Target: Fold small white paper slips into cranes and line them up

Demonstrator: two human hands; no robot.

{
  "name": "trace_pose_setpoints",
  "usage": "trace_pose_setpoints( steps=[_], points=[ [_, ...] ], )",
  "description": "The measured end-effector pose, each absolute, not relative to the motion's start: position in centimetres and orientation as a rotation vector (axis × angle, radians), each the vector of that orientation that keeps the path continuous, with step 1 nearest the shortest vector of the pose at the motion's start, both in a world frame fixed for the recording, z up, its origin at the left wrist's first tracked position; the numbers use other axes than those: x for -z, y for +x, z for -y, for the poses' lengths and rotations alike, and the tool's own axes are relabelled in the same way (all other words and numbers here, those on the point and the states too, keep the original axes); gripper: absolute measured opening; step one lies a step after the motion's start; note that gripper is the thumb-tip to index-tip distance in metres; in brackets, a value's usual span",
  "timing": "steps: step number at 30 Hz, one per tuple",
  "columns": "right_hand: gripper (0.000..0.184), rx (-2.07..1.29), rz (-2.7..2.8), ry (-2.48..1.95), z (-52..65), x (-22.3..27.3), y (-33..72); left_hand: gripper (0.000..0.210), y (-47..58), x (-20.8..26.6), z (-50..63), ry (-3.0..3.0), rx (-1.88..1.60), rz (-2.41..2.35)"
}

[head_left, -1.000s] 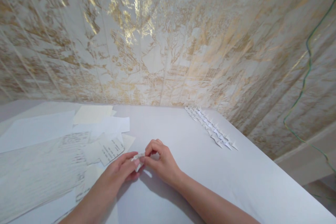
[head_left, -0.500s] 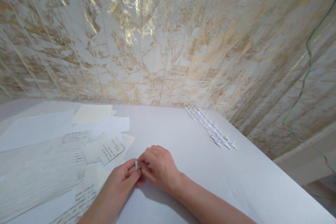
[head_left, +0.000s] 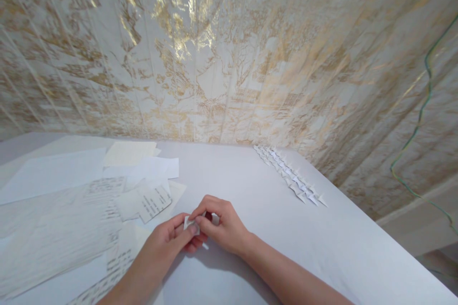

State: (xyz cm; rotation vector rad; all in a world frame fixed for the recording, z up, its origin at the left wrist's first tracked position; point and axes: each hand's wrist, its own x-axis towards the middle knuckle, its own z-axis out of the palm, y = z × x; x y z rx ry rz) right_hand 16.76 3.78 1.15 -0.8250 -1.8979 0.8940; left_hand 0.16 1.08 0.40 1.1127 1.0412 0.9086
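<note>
Both hands meet over the near middle of the white table. A small folded piece of white paper [head_left: 186, 222] lies in the fingers of my left hand [head_left: 170, 238], the thumb pressing on its face. From the other side my right hand [head_left: 225, 226] pinches the same piece with thumb and curled index finger. Fingers cover much of the paper, so its full shape is hidden. A small white tip shows below the left fingertips.
Loose paper sheets, some with writing [head_left: 153, 202], overlap across the left of the white table [head_left: 307, 252]. Several small pointed folded papers [head_left: 288, 171] stand in rows at the back right. Behind rises a gold-patterned curtain [head_left: 211, 66]; a green cord [head_left: 417, 126] hangs at right.
My right hand has shifted slightly, its thumb and index finger more spread. More of the folded paper shows between my hands. The whole view has moved a little.
</note>
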Motion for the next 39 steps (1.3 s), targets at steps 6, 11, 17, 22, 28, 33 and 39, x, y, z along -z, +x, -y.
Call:
trace_pose_setpoints(
  steps=[6, 11, 17, 22, 28, 33, 39],
  points=[
    [0.018, -0.991, 1.804, -0.835, -3.7, -1.3, 16.7, 0.051, -0.1, -0.1, -1.0, 1.123, -0.939, -1.074],
    [0.01, -1.17, 1.63, -0.871, -3.6, -1.2, 16.6, 0.048, -0.4, 0.6, -1.0, 1.155, -0.963, -1.094],
    [0.008, -1.145, 1.597, -1.002, -3.3, -1.2, 16.0, 0.046, -0.3, 0.3, -0.8, 1.274, -0.908, -1.133],
    [0.019, -1.304, 1.456, -1.033, -3.4, -0.6, 16.0, 0.048, -0.4, 0.1, -0.7, 1.277, -0.897, -1.168],
    [0.034, -1.436, 1.336, -0.936, -4.1, 0.0, 16.2, 0.048, -0.4, -0.1, -0.8, 1.272, -0.914, -1.178],
    [0.033, -1.418, 1.341, -0.98, -4.0, -0.2, 16.2, 0.049, -0.4, 0.0, -0.8, 1.259, -0.924, -1.166],
    [0.036, -1.474, 1.335, -0.992, -3.6, -0.5, 16.0, 0.047, -0.5, -0.1, -0.8, 1.259, -0.944, -1.185]
  ],
)
